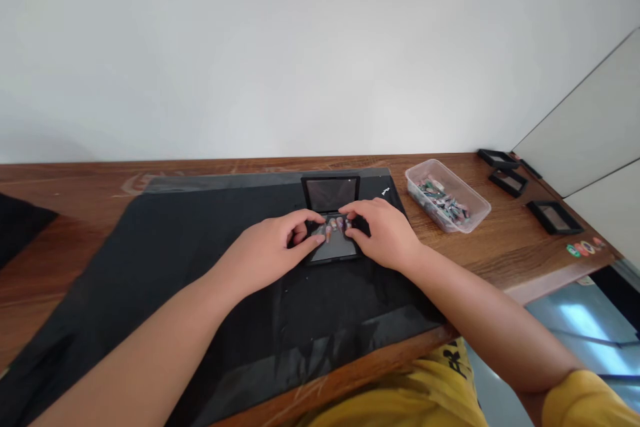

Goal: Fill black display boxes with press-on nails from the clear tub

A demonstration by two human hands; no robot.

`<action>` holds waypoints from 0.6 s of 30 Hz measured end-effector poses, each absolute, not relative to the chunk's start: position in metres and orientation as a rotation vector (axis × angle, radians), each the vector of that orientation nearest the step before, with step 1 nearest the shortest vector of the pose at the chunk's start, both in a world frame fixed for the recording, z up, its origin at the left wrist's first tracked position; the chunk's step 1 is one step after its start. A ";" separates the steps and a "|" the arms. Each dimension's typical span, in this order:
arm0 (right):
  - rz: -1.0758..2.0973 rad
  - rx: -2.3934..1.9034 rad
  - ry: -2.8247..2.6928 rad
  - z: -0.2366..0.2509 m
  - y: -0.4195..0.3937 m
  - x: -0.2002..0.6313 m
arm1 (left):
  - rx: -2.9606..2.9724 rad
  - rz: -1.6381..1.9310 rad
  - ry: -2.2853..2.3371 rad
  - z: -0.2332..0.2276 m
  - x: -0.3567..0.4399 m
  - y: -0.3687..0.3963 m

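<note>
An open black hinged case (331, 217) lies on the black mat (200, 267), its lid raised at the far side. Both hands work over the case's lower tray: the left hand (273, 247) and right hand (383, 232) each have fingers curled onto a row of small coloured pieces (339, 223) set in it. Whether either hand pinches a piece cannot be told. Judged from this, filling is under way. Right of the case, the clear tub (447, 195) holds many more pieces, and three empty cases (510, 180) wait beyond it.

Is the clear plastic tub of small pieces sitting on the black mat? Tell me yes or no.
No, the plastic tub sits on the bare wooden table, just to the right of the black mat.
</note>
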State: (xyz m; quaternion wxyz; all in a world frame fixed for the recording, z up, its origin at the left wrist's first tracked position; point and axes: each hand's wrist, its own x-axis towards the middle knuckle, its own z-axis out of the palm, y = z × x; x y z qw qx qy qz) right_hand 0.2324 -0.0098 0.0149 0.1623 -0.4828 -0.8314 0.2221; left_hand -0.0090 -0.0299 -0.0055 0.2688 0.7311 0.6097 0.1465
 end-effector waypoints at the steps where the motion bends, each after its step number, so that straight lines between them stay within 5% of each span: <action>1: 0.641 -1.372 -2.371 0.015 -0.009 0.233 | 1.966 0.398 1.647 -0.006 -0.009 -0.030; 12: 0.648 -1.342 -2.320 0.018 -0.007 0.238 | 2.002 0.358 1.638 -0.008 -0.012 -0.029; 18: 0.744 -1.333 -1.852 0.049 0.007 0.277 | 2.013 0.411 1.646 -0.013 -0.014 -0.029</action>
